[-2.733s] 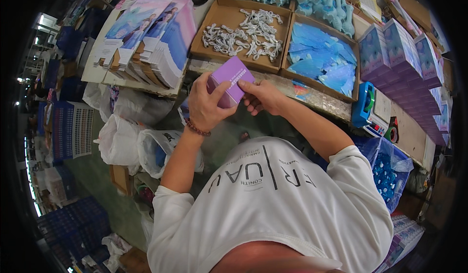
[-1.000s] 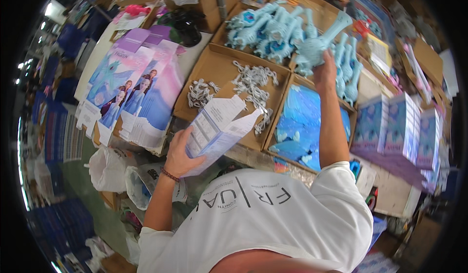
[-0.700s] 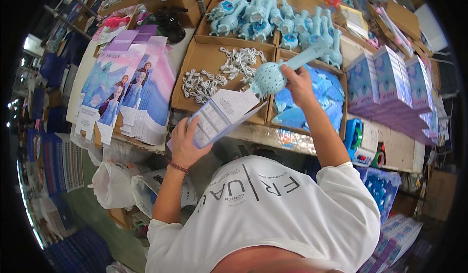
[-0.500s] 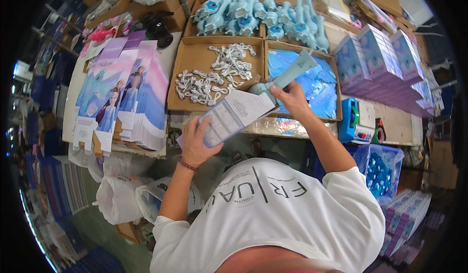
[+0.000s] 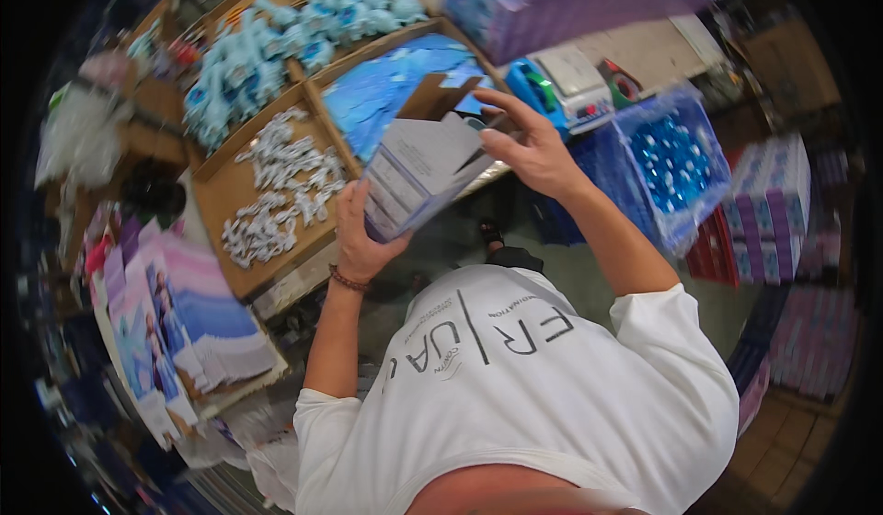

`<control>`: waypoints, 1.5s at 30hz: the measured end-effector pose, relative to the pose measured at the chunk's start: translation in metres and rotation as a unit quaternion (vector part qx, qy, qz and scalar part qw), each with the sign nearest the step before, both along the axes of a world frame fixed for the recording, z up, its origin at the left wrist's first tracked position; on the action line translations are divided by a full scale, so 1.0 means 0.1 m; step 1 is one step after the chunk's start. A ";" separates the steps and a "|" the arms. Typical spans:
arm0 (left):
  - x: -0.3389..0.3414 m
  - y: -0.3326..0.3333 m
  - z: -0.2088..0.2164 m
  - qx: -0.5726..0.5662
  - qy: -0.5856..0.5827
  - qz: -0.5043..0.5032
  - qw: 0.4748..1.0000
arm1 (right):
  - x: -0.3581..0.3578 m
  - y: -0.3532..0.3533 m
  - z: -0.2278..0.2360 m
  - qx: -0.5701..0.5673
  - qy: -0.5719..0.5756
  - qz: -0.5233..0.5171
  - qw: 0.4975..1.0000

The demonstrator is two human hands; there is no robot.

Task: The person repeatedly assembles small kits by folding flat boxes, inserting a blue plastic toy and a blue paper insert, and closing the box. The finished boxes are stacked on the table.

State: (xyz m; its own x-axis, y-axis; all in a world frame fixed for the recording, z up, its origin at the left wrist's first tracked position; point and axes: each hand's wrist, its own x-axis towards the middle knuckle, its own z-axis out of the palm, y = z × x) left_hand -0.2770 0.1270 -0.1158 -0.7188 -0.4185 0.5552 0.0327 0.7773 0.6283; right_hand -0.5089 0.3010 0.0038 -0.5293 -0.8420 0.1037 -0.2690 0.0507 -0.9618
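Box (image 5: 397,177), open at one end, tilted, in left hand (image 5: 362,237).
Left grip clamped around box; right hand (image 5: 541,150) at open end, thumb and fingers spread.

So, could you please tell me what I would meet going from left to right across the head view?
By their middles: flat printed cartons, bundled white cables, left hand, open carton, right hand, glossy blue pieces, stacked purple-and-blue boxes.

Large dark letters (image 5: 445,336) on white shirt (image 5: 533,414)
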 end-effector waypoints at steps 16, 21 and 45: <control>-1.40 0.66 0.45 -0.017 -0.104 0.028 0.994 | -2.74 2.40 -1.46 0.042 0.018 -0.369 0.928; -1.43 0.70 0.34 -0.028 -0.094 0.040 0.994 | -3.39 3.68 -2.65 0.554 0.123 -0.263 0.780; -1.88 0.94 0.73 -0.076 -0.174 0.000 0.982 | -3.49 4.00 -3.20 0.423 -0.034 -0.355 0.833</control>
